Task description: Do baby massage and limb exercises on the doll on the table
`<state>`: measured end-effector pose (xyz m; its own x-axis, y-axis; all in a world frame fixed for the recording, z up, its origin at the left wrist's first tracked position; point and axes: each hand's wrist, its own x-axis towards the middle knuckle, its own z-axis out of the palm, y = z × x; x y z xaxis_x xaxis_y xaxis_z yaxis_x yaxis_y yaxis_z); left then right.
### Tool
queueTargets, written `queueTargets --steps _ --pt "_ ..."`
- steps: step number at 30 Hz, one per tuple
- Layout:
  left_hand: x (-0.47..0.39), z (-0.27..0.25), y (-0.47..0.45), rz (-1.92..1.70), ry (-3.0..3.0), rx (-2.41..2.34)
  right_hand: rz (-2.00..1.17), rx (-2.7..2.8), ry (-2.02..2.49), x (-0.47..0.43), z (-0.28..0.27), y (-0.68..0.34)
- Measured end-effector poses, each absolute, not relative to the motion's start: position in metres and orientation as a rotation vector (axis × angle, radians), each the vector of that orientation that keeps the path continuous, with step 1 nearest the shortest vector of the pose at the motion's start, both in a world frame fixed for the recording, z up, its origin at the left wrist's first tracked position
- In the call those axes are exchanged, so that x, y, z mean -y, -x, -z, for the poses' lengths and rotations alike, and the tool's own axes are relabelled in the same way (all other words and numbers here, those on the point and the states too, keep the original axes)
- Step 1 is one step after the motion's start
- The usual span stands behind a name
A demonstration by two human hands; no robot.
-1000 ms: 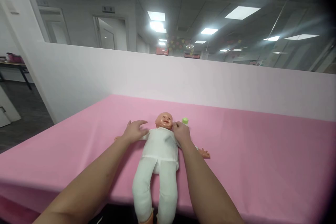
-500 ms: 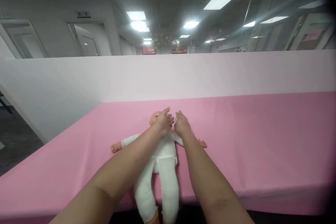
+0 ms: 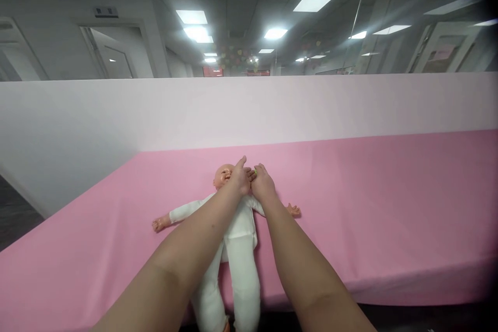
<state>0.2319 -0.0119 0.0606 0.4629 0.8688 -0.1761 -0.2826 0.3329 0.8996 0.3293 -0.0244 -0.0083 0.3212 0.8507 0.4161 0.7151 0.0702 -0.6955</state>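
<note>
A baby doll (image 3: 241, 225) with a white cloth body lies on its back, arms spread. Its head is turned up and partly covered by my left forearm. My left hand (image 3: 243, 179) is over the doll's upper chest beside the face, thumb raised and fingers stretched out, palm toward the other hand. Close against those fingertips, my right hand (image 3: 263, 182) is closed with its fingers bent inward. A tiny bright green thing (image 3: 256, 171) shows at its fingers; most of it is hidden, so its kind is unclear.
A pink cover (image 3: 369, 207) spreads over the table under the doll. Behind it stands a low white wall (image 3: 252, 111), with glass above reflecting ceiling lights. The table's front edge drops off near my forearms; a partly open door (image 3: 116, 57) is at the back left.
My hands have come closer together, the right hand reaching the left fingertips. The view has shifted slightly to the right, and more of the doll's face shows.
</note>
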Motion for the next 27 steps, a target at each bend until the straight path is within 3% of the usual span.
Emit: queueTargets --steps 11,17,27 --pt "0.046 -0.051 -0.099 -1.071 -0.891 -0.599 0.036 1.42 1.424 0.059 -0.015 -0.302" --pt "0.048 -0.033 -0.078 -1.117 -0.807 -0.56 -0.083 1.96 1.03 0.102 -0.036 -0.237" --pt "0.039 -0.036 -0.079 -1.096 -0.812 -0.576 -0.198 2.173 1.296 0.099 -0.03 -0.237"
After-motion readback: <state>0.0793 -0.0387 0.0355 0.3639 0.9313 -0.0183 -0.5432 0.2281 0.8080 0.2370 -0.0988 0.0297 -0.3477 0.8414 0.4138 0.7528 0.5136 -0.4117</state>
